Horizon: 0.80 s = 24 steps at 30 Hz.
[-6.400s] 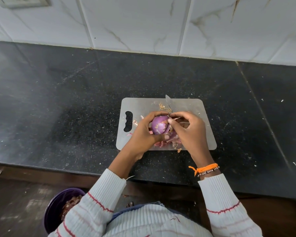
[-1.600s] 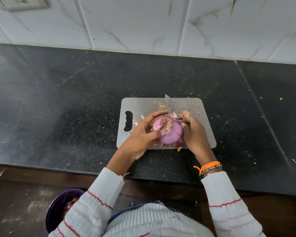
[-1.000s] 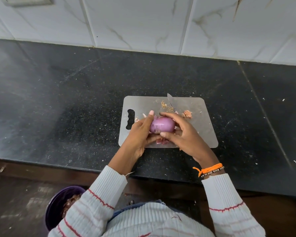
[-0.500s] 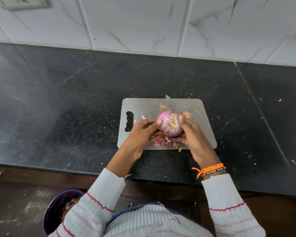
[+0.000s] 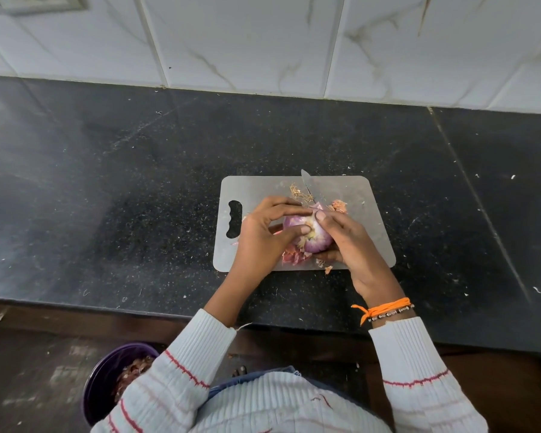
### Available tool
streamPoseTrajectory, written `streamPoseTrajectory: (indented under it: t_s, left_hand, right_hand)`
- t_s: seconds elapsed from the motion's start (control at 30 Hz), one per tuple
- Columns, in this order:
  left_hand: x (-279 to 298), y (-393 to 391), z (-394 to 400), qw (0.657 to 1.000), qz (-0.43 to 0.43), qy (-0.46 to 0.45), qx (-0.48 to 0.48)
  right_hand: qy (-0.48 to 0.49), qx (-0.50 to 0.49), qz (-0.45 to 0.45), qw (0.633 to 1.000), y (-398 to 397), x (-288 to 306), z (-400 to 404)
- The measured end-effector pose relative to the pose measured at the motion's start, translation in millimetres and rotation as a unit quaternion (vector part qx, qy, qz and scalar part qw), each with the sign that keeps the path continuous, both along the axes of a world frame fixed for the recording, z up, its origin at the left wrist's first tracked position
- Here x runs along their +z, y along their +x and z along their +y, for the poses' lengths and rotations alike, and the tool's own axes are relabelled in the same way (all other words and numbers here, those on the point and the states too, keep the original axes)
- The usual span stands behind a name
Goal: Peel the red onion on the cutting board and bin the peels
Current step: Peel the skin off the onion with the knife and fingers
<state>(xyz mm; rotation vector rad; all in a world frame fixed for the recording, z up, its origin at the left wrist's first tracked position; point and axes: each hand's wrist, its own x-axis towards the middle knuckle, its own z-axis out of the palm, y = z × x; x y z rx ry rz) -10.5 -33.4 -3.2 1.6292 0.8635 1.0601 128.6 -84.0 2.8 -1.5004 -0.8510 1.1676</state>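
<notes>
Both hands, left hand (image 5: pixel 260 235) and right hand (image 5: pixel 347 242), grip the red onion (image 5: pixel 313 235) with curled fingers above the cutting board (image 5: pixel 372 220). A knife (image 5: pixel 308 185) lies just behind it, so a slip could nick fingers or scatter peels (image 5: pixel 294 256) onto the desk (image 5: pixel 138 198).

Both hands' fingers (image 5: pixel 297 229) gripping red onion (image 5: pixel 317 237) over cutting board (image 5: pixel 356 195), peels (image 5: pixel 292 257) beneath

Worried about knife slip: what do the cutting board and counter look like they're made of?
Cutting board: thin, flat grey sheet with a matte sheen and a cut-out grip, probably steel, possibly plastic. Counter: black speckled polished stone, likely granite, with a visible slab seam.
</notes>
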Motion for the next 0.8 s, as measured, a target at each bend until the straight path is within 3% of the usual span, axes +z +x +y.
streamPoseTrajectory:
  t_s: [0.2, 0.4, 0.5, 0.6, 0.7, 0.8]
  left_hand:
    - [-0.8, 1.7, 1.6, 0.999, -0.014, 0.019, 0.041]
    - [-4.1, -2.6, 8.2, 0.987, -0.048, -0.089, 0.122]
    - [0.0, -1.4, 4.4, 0.980, -0.048, -0.188, 0.042]
    - [2.0, -1.9, 0.2, 0.944, -0.051, -0.322, -0.056]
    - [3.9, -3.5, 1.3, 0.911, -0.126, -0.383, -0.089]
    - [4.0, -4.2, 2.7, 0.887, -0.206, -0.398, -0.107]
  right_hand:
    - [0.028, 0.028, -0.014, 0.999, 5.2, -0.3, 0.1]
    - [0.045, 0.061, -0.006, 0.997, 2.4, -1.6, -1.4]
    - [0.059, 0.062, 0.008, 0.996, 2.2, -2.1, -0.7]
    - [0.053, 0.054, 0.013, 0.997, 4.7, -3.1, -1.4]
    - [0.068, 0.022, -0.049, 0.996, 3.2, 1.2, -1.8]
    - [0.124, -0.061, -0.169, 0.976, -3.8, 4.4, 1.9]
